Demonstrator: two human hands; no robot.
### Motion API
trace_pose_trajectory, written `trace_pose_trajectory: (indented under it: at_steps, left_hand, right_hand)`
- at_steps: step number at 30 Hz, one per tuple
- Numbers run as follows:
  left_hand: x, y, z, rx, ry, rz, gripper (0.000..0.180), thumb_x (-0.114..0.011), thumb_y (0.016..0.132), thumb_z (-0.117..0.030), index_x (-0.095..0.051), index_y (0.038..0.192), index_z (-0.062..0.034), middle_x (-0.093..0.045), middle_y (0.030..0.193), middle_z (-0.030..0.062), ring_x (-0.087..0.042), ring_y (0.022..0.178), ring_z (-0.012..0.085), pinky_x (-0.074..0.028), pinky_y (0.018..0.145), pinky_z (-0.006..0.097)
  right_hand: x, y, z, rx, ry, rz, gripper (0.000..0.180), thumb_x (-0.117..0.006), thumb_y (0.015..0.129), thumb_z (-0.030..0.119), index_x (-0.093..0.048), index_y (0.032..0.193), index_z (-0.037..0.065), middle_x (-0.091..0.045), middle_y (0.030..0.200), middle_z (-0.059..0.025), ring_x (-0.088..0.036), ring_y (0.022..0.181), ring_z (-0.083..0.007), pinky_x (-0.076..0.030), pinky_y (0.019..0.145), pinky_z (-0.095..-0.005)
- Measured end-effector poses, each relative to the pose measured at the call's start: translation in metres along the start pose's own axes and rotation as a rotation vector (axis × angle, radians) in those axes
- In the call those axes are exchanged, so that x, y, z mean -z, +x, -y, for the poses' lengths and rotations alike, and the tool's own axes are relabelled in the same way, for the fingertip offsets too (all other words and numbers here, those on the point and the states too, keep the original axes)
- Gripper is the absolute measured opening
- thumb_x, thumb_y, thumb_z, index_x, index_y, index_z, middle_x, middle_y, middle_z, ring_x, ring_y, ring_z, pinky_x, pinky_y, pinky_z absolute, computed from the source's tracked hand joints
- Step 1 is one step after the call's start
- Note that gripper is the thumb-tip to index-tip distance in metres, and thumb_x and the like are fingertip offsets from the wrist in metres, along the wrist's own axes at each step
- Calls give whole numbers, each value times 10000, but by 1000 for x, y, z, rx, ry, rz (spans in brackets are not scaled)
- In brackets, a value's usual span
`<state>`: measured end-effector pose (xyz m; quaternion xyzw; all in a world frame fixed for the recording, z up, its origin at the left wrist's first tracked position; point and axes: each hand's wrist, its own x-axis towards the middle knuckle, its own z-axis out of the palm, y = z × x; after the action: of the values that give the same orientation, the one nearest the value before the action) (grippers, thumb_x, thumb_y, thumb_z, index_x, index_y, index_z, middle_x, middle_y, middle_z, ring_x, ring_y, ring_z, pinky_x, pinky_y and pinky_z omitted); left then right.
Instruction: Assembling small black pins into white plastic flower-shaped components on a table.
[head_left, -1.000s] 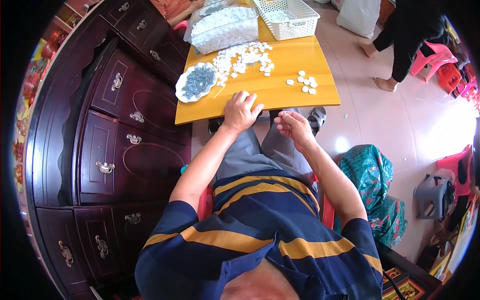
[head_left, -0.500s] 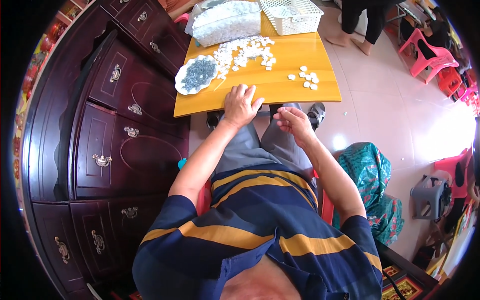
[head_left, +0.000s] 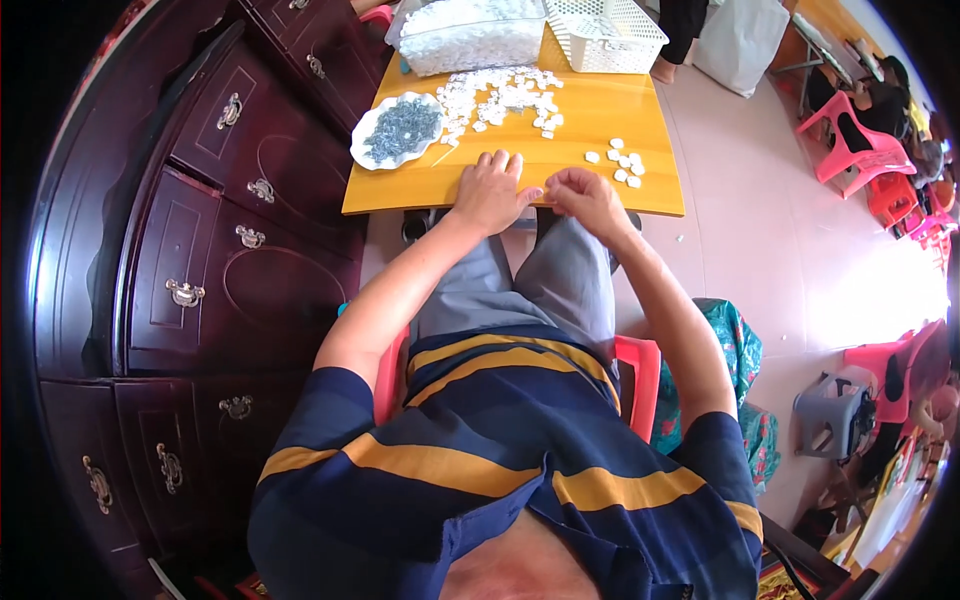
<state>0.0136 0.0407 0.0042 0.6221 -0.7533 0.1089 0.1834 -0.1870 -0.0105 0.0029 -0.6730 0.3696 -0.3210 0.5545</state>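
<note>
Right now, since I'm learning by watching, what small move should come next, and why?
Perhaps ease the right hand toward the left hand: the right fingers look pinched beside the left thumb, at the near edge of the table.

On the table (head_left: 400, 190), plate (head_left: 362, 140) left, pieces (head_left: 495, 98) right of it, tub (head_left: 470, 60) behind.
</note>
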Motion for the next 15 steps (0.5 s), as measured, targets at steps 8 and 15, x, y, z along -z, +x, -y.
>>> trace_pose_trajectory:
  at_steps: [8,15]
  left_hand:
    - [-10,17,15,74,-24,53,608,-649,919,-503,-602,1265,-6,-610,1102,155,-598,1046,344,-512,857,478]
    - [-12,12,17,86,-93,-42,527,-687,894,-422,-632,1225,-14,-632,1036,151,-617,995,347,-515,820,485]
  right_hand:
    - [5,80,-1,231,-673,-364,213,-658,879,225,-767,1013,101,-744,959,-145,-722,881,-328,-572,805,-416]
    - [-11,91,-4,220,-942,-300,210,-626,909,233,-771,1039,152,-693,1082,-156,-689,992,-359,-555,857,-465]
